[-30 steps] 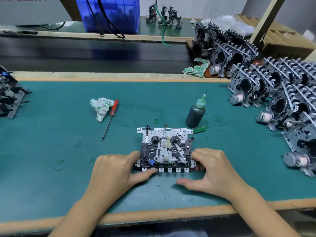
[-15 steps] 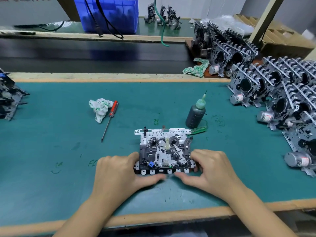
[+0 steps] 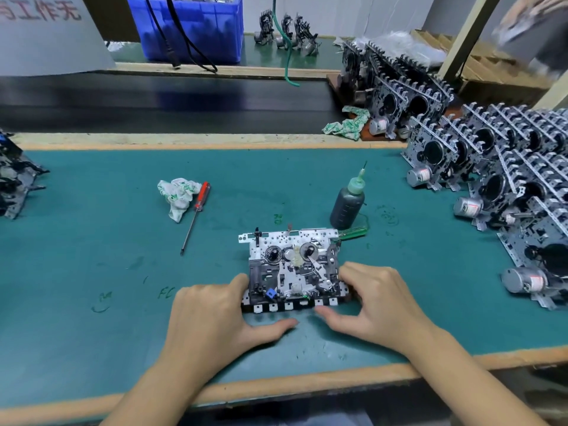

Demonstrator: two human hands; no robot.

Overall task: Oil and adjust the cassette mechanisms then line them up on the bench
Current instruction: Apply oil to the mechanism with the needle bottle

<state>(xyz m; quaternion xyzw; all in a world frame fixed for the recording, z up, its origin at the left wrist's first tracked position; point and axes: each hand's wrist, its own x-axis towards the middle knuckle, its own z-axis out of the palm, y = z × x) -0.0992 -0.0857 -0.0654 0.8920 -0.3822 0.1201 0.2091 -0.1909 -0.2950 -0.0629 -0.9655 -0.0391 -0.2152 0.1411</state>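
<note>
At the far left edge of the frame a dark metal mechanism (image 3: 15, 179) sits half cut off on the teal bench mat (image 3: 92, 256). Right of it, left of centre, a crumpled white-and-green rag (image 3: 177, 196) lies touching the red handle of a thin screwdriver (image 3: 196, 215), whose shaft points toward the lower left. At the lower centre my left hand (image 3: 212, 318) grips the left end of the flat silver-and-black cassette mechanism (image 3: 293, 269), fingers curled against its side and thumb stretched along the mat under its row of white front keys. The mechanism lies flat on the mat at the centre of the frame, reels facing up. My right hand (image 3: 378, 305) grasps its right end in the same way, fingers curled over the corner and thumb pointing left toward my other thumb; the two thumbs are near but apart. Just beyond the mechanism's upper right corner stands a dark squeeze bottle of oil with a green needle cap (image 3: 349, 204), upright, with a green-handled tool (image 3: 353, 233) lying at its base. Along the right side of the frame, rows of finished cassette mechanisms with silver motors (image 3: 491, 186) stand on edge. In the upper left a blue plastic crate (image 3: 196, 26) sits on the far bench.
</note>
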